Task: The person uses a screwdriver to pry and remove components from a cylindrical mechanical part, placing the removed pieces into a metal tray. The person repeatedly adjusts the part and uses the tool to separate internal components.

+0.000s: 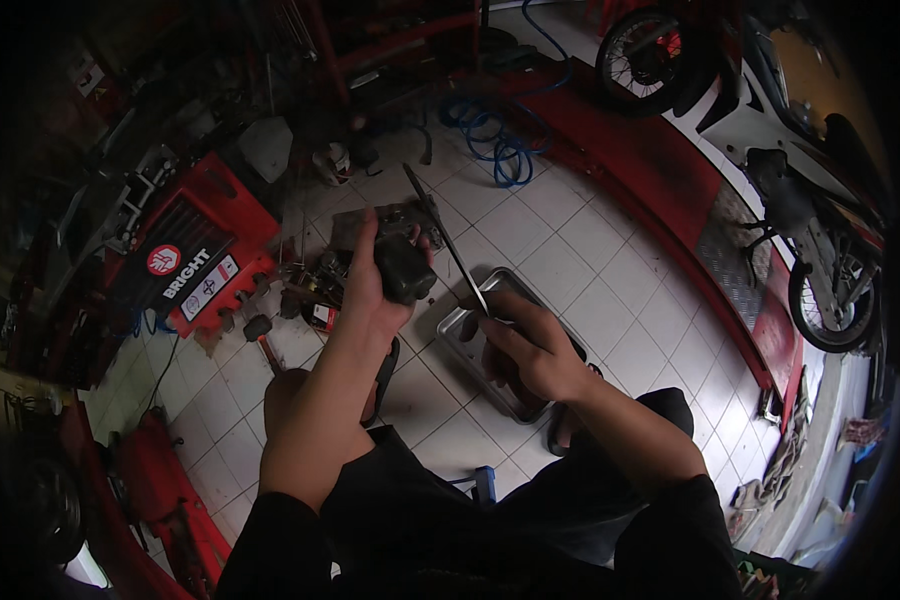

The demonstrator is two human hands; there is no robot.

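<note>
My left hand (372, 292) is closed round a dark, rounded, blocky part (406, 270), with its thumb stretched up along one side. The exact kind of this part is too dark to tell. In my right hand (535, 352) is a long, thin, flat metal tool (446, 238), pinched near its shiny lower end. Its dark far end points up and away to the left, past the part and apart from it. Below my right hand, a shallow metal tray (450, 338) rests on the tiled floor, partly hidden by that hand.
A red tool case (240, 215) stands at the left, near a mallet (259, 330) and several loose metal parts (365, 225). A coiled blue hose (490, 140) lies on the floor ahead. On the right, a red lift platform (660, 180) runs beside a motorcycle (790, 210).
</note>
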